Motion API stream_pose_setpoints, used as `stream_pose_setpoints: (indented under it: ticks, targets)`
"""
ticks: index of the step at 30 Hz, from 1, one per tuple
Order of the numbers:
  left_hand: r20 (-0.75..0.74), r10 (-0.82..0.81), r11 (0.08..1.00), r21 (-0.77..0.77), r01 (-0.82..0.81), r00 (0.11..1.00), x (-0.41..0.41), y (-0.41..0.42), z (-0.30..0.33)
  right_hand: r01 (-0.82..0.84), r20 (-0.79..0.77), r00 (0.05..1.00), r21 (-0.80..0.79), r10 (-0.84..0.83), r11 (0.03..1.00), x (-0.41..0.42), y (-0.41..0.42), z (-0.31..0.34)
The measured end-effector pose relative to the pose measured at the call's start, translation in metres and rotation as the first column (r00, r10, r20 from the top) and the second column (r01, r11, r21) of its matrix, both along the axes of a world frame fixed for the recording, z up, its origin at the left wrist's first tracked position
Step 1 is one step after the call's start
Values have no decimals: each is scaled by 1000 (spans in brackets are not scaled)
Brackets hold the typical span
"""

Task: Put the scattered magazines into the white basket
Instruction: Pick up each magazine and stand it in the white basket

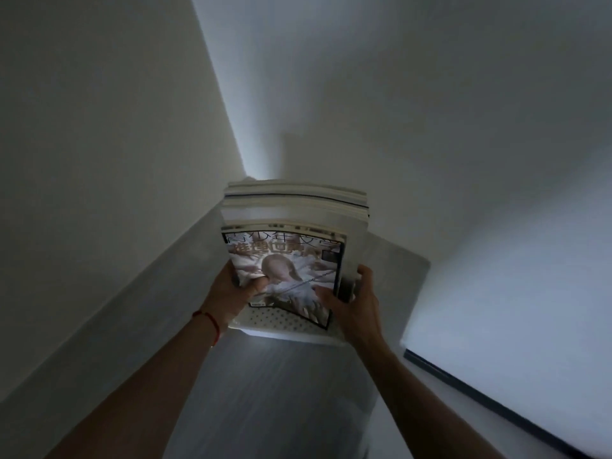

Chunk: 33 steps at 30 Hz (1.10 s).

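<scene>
A stack of magazines [291, 207] stands upright in the white perforated basket [281, 321] on the floor in a corner. The front magazine [284, 260] shows an illustrated cover with large characters and a pale-haired figure. My left hand [231, 289] grips that cover's lower left edge, thumb on the front. My right hand [351, 299] holds the lower right side of the stack, fingers wrapped around its edge. The basket's far side is hidden behind the magazines.
White walls meet in a corner just behind the basket. A grey baseboard [139, 313] runs along the left wall. A dark-edged white panel [496, 409] borders the right. Grey wood floor [275, 392] lies between my arms.
</scene>
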<state>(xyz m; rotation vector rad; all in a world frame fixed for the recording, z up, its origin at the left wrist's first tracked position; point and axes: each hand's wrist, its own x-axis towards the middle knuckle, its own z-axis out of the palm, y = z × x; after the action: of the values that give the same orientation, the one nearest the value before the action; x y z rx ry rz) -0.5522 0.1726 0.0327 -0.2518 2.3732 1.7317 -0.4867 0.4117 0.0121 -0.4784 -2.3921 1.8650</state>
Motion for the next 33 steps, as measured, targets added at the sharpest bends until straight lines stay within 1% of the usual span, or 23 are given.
stream_pose_setpoints:
  ticks: [3, 7, 10, 13, 17, 28, 30, 33]
  targets:
    - [11, -92, 993, -71, 93, 996, -1, 24, -4, 88, -15, 996, -13, -88, 996, 24, 18, -6]
    - [46, -159, 986, -39, 161, 986, -15, 60, -7, 216, -10, 976, -11, -216, 976, 34, 42, -10]
    - [24, -197, 979, -43, 198, 980, -31, 89, -6, 282, -19, 959, -13, -282, 959, 32, 62, -12]
    - [17, -234, 971, -39, 234, 972, -44, 113, -7, 326, -17, 945, 7, -326, 945, 24, 84, -14]
    - [7, -274, 962, 12, 274, 962, -61, 134, -8, 358, -19, 934, 17, -358, 933, 9, 106, -16]
    - [-3, -278, 960, -49, 277, 961, -106, 161, -12, 375, -43, 926, -2, -375, 927, -23, 124, -14]
    - [15, -287, 956, -54, 287, 958, -110, 160, -13, 346, -40, 937, -45, -348, 937, -18, 125, -13]
    - [39, -317, 946, -57, 319, 948, -107, 151, -12, 251, -47, 964, -157, -261, 955, 7, 125, -20]
